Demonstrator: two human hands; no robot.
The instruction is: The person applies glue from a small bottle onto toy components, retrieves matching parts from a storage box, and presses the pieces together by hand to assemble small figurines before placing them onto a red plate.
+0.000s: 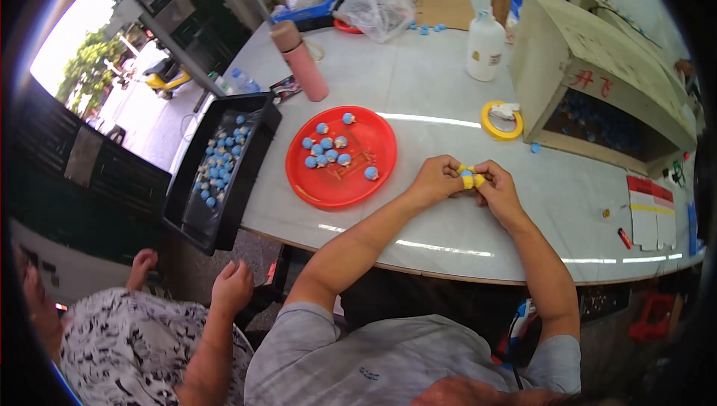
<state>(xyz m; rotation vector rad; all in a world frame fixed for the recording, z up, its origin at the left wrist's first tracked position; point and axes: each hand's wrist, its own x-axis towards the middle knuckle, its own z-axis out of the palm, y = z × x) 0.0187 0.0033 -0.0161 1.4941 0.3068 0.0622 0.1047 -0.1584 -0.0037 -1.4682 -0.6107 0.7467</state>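
Observation:
A small blue-and-yellow piece (468, 174) is pinched between my two hands above the white table. My left hand (437, 180) grips it from the left with thumb and fingers. From the other side, my right hand (499, 188) closes on it too. Yellow patches show at the fingertips; whether they belong to the piece or cover the fingers I cannot tell. To the left of my hands lies a round red tray (377, 158) with several small blue balls (331, 155), each with a pale part attached.
A black bin (258, 137) of similar blue balls stands at the table's left edge, beside another person (149, 339). Farther back are a pink bottle (305, 70) and a white jug (485, 46). Yellow tape (493, 132) lies near a wooden box (590, 70) on the right.

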